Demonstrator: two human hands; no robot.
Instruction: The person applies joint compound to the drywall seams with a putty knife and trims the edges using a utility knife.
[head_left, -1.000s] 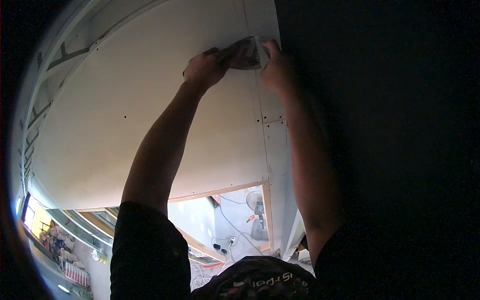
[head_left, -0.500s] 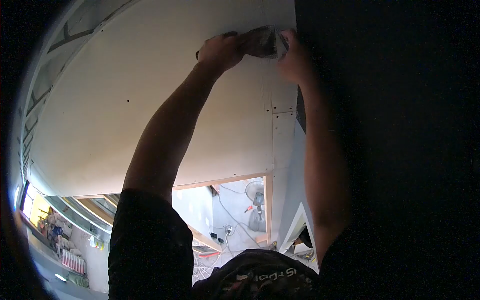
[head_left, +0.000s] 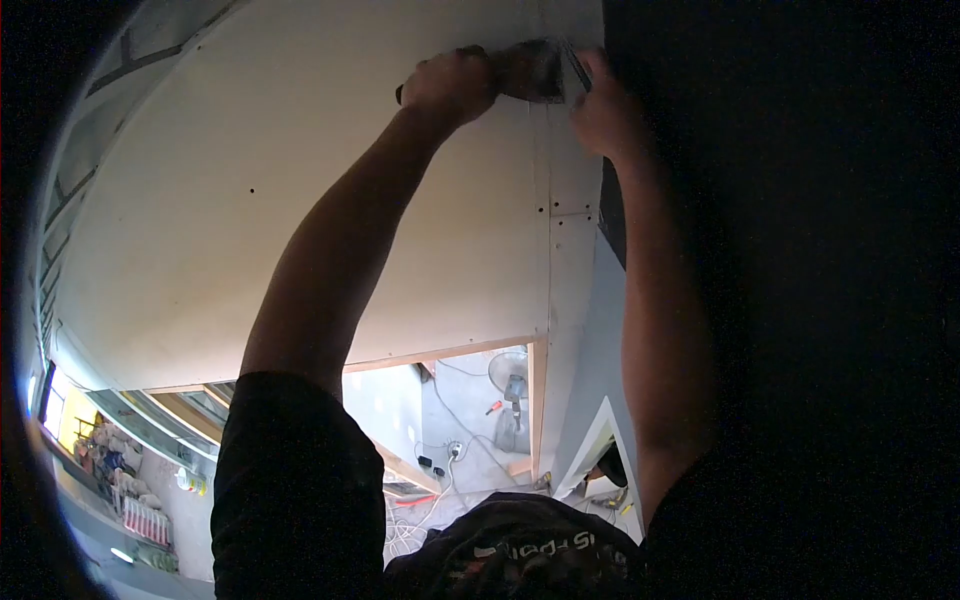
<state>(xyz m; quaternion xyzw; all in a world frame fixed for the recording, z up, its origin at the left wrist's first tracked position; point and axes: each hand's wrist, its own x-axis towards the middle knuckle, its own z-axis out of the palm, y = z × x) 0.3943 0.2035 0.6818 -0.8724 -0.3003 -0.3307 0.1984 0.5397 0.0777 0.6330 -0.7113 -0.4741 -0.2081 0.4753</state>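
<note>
Head view: both hands were raised near the top of the pale board (head_left: 330, 200), close together but apart.
Left hand: the left hand (head_left: 455, 85) was clamped around the handle of the wide blade (head_left: 530, 72), which lay over the board seam (head_left: 549, 260).
Right hand: the right hand (head_left: 608, 115) gripped a narrow tool (head_left: 577, 68) at the wide blade's far end; blur hid whether the two touched.
Blade handling: a steady left grip and light, even strokes along the metal seemed best, fingers clear of its edge.
Edges: the dark surface (head_left: 800, 220) bordered the board just beside the right hand, leaving little sideways room.
Open room: the board stretched wide on the left; the wood-framed opening (head_left: 538, 400) lay well below.
</note>
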